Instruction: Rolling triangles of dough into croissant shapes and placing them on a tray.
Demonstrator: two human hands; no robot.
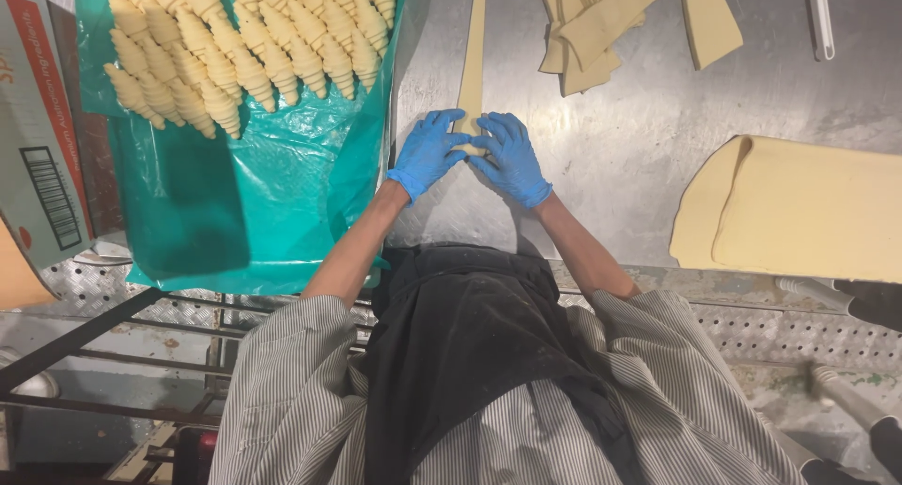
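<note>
Dough strip [472,62] under both hands on the steel table [639,137], its near end tucked beneath the fingertips. Left hand [427,153] and right hand [508,158], blue-gloved, lie flat and side by side, fingers spread, pressing down. Left of them, shaped croissants [244,43] rowed on green plastic sheet [244,194]; right, folded dough sheet [799,208].

Bright blue glove on the left hand [427,153] and on the right hand [512,158]; pale yellow strip of dough [473,53] on the dull grey steel counter [639,137]. Cream rolled croissants [244,43] lie on teal plastic sheeting [244,203]. Grey-and-white pinstriped shirt [291,400], black apron [451,353].
</note>
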